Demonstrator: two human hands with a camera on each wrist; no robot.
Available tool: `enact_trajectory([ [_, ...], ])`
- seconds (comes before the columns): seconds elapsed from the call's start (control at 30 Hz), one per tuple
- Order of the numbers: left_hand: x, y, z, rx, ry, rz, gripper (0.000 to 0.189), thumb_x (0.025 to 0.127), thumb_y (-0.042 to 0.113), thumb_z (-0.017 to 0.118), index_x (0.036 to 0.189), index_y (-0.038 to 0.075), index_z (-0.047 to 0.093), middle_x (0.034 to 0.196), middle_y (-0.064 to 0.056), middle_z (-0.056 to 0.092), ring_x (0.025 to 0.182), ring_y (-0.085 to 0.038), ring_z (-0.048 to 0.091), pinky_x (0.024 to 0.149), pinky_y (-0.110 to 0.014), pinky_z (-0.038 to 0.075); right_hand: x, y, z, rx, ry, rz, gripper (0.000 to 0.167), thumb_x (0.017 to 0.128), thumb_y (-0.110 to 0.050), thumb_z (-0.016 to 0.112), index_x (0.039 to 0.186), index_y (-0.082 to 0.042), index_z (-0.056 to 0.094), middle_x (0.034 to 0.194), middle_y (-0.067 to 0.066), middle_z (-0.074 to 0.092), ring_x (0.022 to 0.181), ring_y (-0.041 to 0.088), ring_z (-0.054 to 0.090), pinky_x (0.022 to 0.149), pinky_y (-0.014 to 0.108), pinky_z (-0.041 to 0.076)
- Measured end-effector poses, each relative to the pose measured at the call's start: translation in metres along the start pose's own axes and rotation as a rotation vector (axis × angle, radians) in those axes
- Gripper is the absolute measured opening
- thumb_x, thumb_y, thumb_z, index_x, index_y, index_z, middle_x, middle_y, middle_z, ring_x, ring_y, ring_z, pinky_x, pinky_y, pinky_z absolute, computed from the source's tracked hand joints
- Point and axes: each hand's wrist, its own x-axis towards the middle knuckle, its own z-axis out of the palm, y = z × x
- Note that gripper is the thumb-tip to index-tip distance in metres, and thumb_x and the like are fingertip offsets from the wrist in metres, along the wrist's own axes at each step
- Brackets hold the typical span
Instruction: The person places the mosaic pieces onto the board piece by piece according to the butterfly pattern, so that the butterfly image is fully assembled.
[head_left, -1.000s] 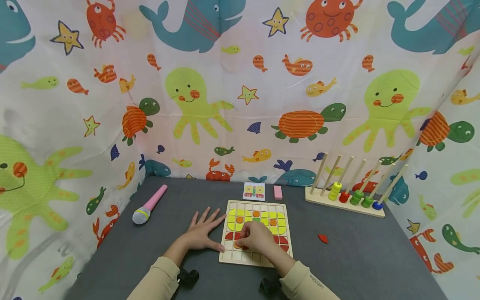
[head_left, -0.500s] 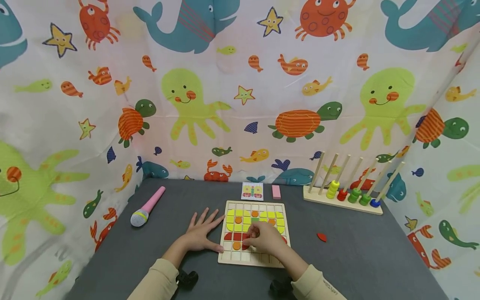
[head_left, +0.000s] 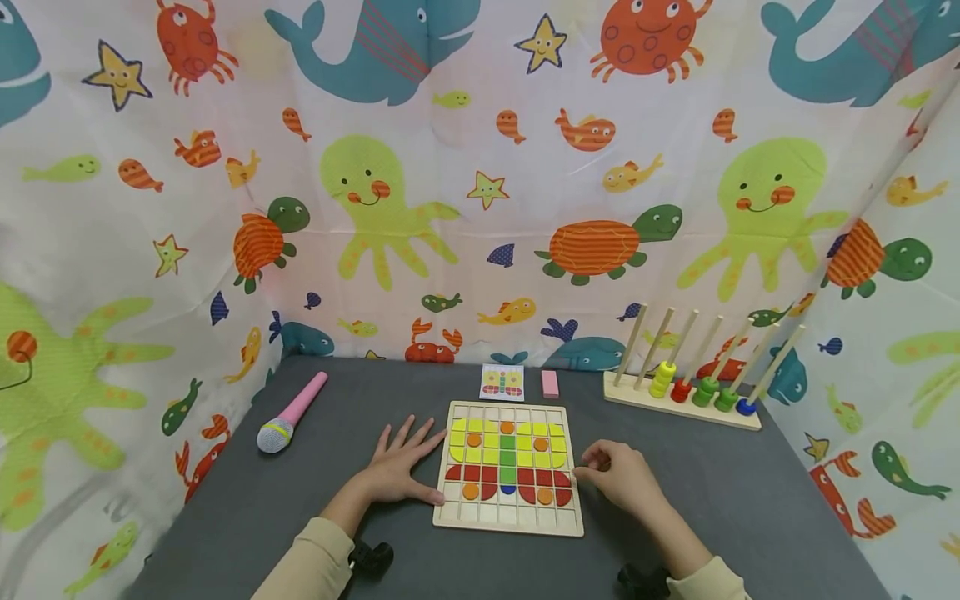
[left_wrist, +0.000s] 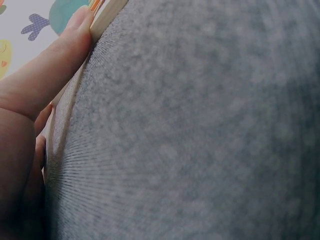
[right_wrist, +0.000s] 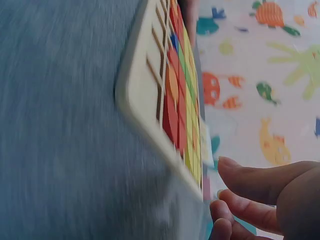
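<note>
A wooden grid board (head_left: pixel 495 517) lies on the dark table, filled partly with yellow, red, orange, green (head_left: pixel 507 458) and blue pieces that form a butterfly. My left hand (head_left: pixel 397 473) rests spread on the table at the board's left side, and its thumb (left_wrist: pixel 55 62) touches the board's edge in the left wrist view. Just off the right edge hovers my right hand (head_left: pixel 622 477), its fingers bent loosely. In the right wrist view, its thumb (right_wrist: pixel 250 177) and fingertips are apart with nothing between them. The loose red piece seen earlier to the right is hidden behind this hand.
Behind the board lie a butterfly pattern card (head_left: pixel 502 382) and a pink block (head_left: pixel 550 384). A toy microphone (head_left: pixel 291 414) lies at left. A peg stand (head_left: pixel 682 402) with coloured rings is at back right. A printed sea-animal curtain (head_left: pixel 480 242) surrounds the table.
My right hand set an orange round piece down in the lower left of the pattern, then moved right off the board to where the loose red piece lay. My left hand stayed put.
</note>
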Motion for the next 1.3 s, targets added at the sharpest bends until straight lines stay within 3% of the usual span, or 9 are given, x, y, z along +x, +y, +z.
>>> enact_trajectory([
  [0.27,0.0,0.001,-0.001,-0.003,-0.006,-0.007,0.116,0.065,0.083,0.072,0.161,0.039,0.022,0.171,0.003,0.011,0.157,-0.034,-0.009,0.117,-0.067,-0.014,0.001,0.037,-0.029,-0.041,0.059,0.013,0.029,0.085,-0.028,0.083,0.099,-0.006,0.072,0.083,0.002,0.065,0.074,0.016,0.058,0.061,0.031,0.045],
  [0.4,0.0,0.001,-0.001,-0.012,-0.009,-0.009,0.116,0.066,0.082,0.073,0.161,0.039,0.022,0.171,0.003,0.011,0.157,-0.034,-0.009,0.117,-0.067,-0.014,0.004,0.053,-0.037,-0.096,0.087,0.002,0.035,0.085,-0.028,0.083,0.109,-0.005,0.071,0.097,0.01,0.072,0.088,0.026,0.067,0.073,0.044,0.053],
  [0.53,-0.001,0.001,-0.002,-0.02,-0.013,-0.009,0.115,0.066,0.081,0.073,0.161,0.039,0.022,0.171,0.003,0.01,0.157,-0.034,-0.009,0.117,-0.067,-0.015,0.006,0.066,-0.041,-0.138,0.065,-0.001,0.041,0.083,-0.029,0.084,0.113,-0.003,0.071,0.104,0.016,0.073,0.097,0.034,0.068,0.082,0.054,0.052],
  [0.83,0.0,0.0,-0.002,-0.008,-0.016,-0.004,0.115,0.066,0.083,0.071,0.161,0.04,0.022,0.171,0.003,0.01,0.157,-0.034,-0.009,0.117,-0.067,-0.014,0.009,0.077,-0.04,-0.122,0.048,0.02,0.018,0.083,-0.022,0.084,0.092,-0.01,0.075,0.082,-0.001,0.072,0.078,0.016,0.064,0.074,0.045,0.05],
  [1.1,0.0,0.001,0.0,0.004,-0.015,-0.008,0.116,0.066,0.083,0.071,0.161,0.04,0.022,0.171,0.003,0.011,0.157,-0.034,-0.009,0.117,-0.067,-0.013,0.008,0.075,-0.039,-0.096,0.059,0.069,0.025,0.081,-0.028,0.086,0.082,-0.009,0.07,0.072,-0.001,0.063,0.069,0.016,0.053,0.062,0.031,0.04],
  [1.3,0.0,0.001,0.0,0.018,-0.008,-0.01,0.116,0.066,0.083,0.071,0.161,0.039,0.023,0.171,0.003,0.011,0.157,-0.034,-0.009,0.118,-0.067,-0.012,0.006,0.056,-0.028,-0.017,0.034,0.023,0.024,0.078,-0.033,0.088,0.08,-0.014,0.074,0.07,-0.003,0.063,0.069,0.016,0.052,0.062,0.031,0.039],
])
